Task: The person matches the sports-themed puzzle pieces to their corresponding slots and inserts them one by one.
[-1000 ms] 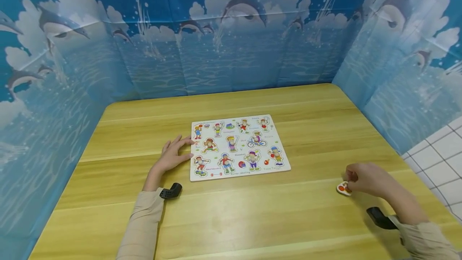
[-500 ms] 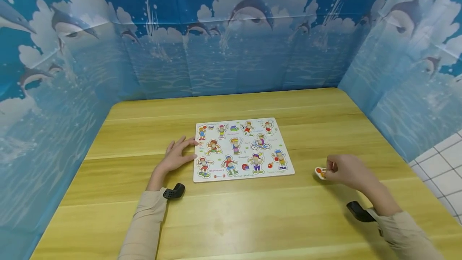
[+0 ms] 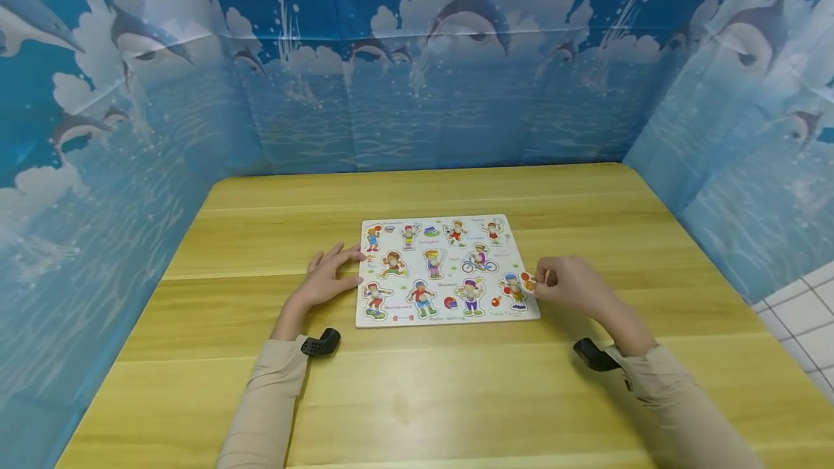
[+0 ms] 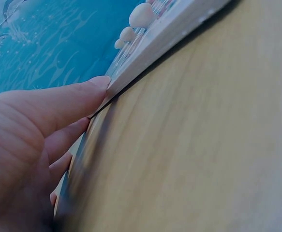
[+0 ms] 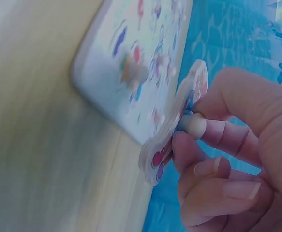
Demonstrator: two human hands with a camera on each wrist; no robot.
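A white wooden peg puzzle board with several sport-figure pieces lies flat on the table. At its left edge rests my left hand, fingers spread; the left wrist view shows the thumb touching the board's side. My right hand is at the board's right edge and pinches a small puzzle piece. In the right wrist view thumb and finger hold this piece by its round wooden knob. There the piece is tilted on edge, with the board behind it, and overlaps the board's right border in the head view.
The wooden table extends on all sides of the board. A blue dolphin-print curtain stands behind and at both sides. White floor tiles show at the right. A black camera sits on the right wrist, another on the left.
My right hand has carried the puzzle piece leftward and away from me, from the table's right part to the board's right edge. My left hand stays at the board's left edge.
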